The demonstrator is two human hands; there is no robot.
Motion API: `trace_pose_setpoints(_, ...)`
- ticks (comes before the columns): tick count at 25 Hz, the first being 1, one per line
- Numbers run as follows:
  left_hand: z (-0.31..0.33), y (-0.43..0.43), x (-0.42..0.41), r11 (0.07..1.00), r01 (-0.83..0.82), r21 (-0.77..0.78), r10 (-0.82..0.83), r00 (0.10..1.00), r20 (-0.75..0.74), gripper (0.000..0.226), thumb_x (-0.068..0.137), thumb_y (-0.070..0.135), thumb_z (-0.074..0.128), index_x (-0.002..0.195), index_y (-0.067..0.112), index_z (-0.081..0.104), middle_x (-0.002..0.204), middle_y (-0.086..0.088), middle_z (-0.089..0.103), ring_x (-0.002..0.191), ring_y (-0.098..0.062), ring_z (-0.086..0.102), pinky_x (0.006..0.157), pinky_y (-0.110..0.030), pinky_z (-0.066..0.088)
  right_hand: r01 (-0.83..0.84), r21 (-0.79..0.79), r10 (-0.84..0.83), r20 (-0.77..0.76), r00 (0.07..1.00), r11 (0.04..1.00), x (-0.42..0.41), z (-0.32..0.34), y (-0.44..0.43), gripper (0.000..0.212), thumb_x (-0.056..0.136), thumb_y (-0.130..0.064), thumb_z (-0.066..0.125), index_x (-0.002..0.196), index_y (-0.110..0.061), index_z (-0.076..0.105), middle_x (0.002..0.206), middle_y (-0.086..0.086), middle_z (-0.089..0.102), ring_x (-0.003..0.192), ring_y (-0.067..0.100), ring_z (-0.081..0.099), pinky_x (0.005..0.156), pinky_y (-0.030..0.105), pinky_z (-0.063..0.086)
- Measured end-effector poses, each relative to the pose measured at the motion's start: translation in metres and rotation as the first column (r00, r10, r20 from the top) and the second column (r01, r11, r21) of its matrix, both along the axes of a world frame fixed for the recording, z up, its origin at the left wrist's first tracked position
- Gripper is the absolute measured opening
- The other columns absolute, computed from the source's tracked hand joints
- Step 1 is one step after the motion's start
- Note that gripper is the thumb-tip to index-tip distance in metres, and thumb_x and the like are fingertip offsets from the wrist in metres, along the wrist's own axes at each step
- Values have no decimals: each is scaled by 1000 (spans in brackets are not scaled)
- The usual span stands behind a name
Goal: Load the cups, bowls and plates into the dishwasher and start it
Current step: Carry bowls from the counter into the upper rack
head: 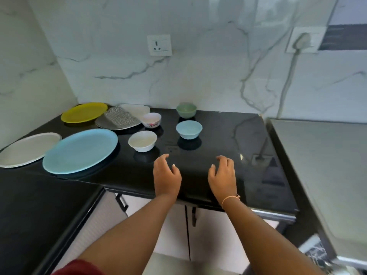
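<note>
On the black counter (218, 139) lie a large blue plate (79, 150), a grey plate (27, 148), a yellow plate (84, 112), a patterned silver plate (117, 118) and a white plate (137, 109) behind it. Nearby stand a white bowl (142, 140), a flowered white bowl (151, 120), a light blue bowl (189, 129) and a green bowl (186, 110). My left hand (165, 175) and my right hand (223, 175) hover over the counter's front part, fingers apart and curled, holding nothing, a short way in front of the bowls.
A grey appliance top (325, 175) adjoins the counter on the right, with a dark rack (317, 253) visible below it. White cabinet doors with black handles (193, 217) are under the counter. The marble wall carries a socket (159, 45) and a plugged cable (288, 82).
</note>
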State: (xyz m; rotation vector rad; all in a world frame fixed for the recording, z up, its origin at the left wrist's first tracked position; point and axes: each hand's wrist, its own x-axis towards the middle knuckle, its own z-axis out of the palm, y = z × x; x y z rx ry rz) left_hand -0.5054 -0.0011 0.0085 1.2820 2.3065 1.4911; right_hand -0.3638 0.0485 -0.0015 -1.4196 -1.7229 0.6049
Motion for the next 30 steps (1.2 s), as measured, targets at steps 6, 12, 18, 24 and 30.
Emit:
trace_pose_setpoints(6,-14,44,-68,930,-322,-175,364,868,338,81,78,21,73,142,12,24,146,-13,28,131,-32,38,104,-42,39,-128,-259,91,-151,984,957,-64,-12,79,76,84,-22,67,143,-21,19,146,6,22,126,25,41,106,37,39)
trace_pose_setpoints(12,-15,106,-108,908,-392,-148,417,807,418,109,66,16,83,147,17,9,151,-8,22,139,-26,24,112,-39,27,-203,-222,180,-120,976,954,-118,-25,167,88,77,-18,75,142,-34,18,149,12,8,136,29,25,112,46,29)
trace_pose_setpoints(18,-32,125,-123,893,-419,-166,449,859,246,39,73,29,76,104,23,53,141,-5,35,128,-26,39,97,-34,42,-143,-134,140,-35,990,981,-134,-33,193,28,79,-28,73,92,-16,50,141,11,28,129,30,36,104,38,42)
trace_pose_setpoints(24,-26,105,-110,937,-323,-134,346,912,220,42,67,42,78,79,11,52,125,-6,49,115,-24,48,82,-29,48,-111,-126,102,-78,992,986,-105,-23,159,38,75,-43,73,82,-15,49,130,8,41,117,20,43,84,22,50)
trace_pose_setpoints(30,-15,48,-43,998,-61,2,59,978,201,52,63,35,83,85,9,44,120,-11,44,102,-20,46,73,-16,37,28,-132,-75,-364,929,991,-46,-14,67,56,66,-40,81,102,-15,47,122,3,40,111,14,42,86,16,41)
